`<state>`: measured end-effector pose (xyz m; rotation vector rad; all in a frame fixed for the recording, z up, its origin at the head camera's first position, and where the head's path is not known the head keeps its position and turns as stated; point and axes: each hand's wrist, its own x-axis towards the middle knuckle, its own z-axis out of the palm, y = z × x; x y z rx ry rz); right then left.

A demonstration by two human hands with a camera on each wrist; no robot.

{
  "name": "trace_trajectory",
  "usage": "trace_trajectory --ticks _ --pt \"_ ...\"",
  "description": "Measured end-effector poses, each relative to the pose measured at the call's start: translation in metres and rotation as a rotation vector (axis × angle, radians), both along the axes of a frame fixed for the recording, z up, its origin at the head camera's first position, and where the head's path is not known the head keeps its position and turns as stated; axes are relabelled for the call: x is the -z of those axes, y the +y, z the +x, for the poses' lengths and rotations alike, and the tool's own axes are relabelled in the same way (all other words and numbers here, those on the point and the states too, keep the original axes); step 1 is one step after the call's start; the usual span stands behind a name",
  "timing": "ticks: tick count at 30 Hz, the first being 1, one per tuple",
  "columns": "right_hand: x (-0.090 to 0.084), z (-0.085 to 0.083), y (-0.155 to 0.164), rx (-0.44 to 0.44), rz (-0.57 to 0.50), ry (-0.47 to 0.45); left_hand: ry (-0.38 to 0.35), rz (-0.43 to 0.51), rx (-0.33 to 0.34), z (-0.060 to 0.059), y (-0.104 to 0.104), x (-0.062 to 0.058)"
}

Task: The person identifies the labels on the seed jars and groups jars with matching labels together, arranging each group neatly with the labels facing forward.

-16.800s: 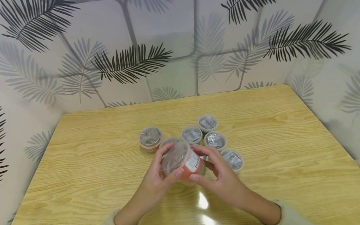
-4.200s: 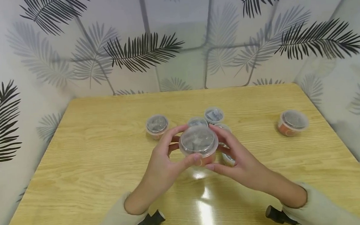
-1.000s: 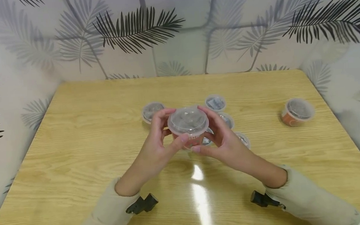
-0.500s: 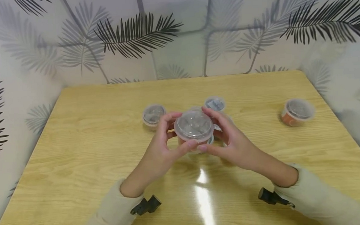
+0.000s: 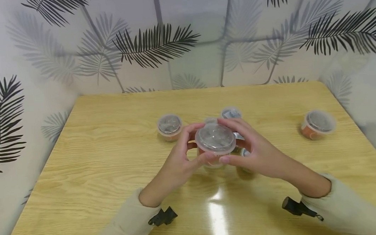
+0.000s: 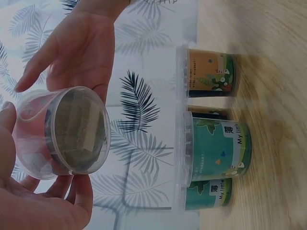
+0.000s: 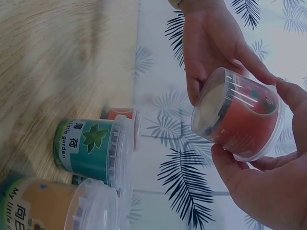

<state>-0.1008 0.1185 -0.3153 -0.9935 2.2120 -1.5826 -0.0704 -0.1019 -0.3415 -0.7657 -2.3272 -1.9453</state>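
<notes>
Both hands hold a clear plastic cup (image 5: pixel 215 139) with a red wrap and a clear domed lid, raised above the table in front of me. My left hand (image 5: pixel 183 160) grips its left side, thumb at the front under the rim. Across from it, my right hand (image 5: pixel 257 153) grips the right side with fingers around the back. Through the base of the cup (image 6: pixel 79 132), the left wrist view shows pale and dark pieces inside. Beyond it stand a teal cup (image 6: pixel 218 146) and an orange cup (image 6: pixel 208 72), lidded and upright; the hands partly hide this group in the head view.
On the wooden table (image 5: pixel 107 164), a red-wrapped lidded cup (image 5: pixel 170 125) stands left of the group and another red cup (image 5: pixel 318 123) far to the right. A small lidded cup (image 5: pixel 231 112) shows behind the hands. A leaf-patterned curtain (image 5: pixel 191 67) borders the table's back.
Since the oldest frame, a red cup has come to stand at the far right. The held cup was tilted with a white label showing; lately it is lid-up, turning slightly between the hands.
</notes>
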Motion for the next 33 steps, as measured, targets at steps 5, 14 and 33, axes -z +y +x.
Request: trace_trajectory --ticks 5,14,33 --pt "0.002 -0.001 0.003 -0.012 0.012 0.008 0.013 -0.011 0.012 0.002 0.004 0.003" --pt "-0.009 -0.006 0.006 -0.011 0.183 -0.007 0.012 -0.025 0.039 0.002 0.006 0.003" --pt "-0.005 -0.051 0.078 0.134 0.307 0.101 0.157 -0.69 -0.229 -0.045 -0.061 0.006"
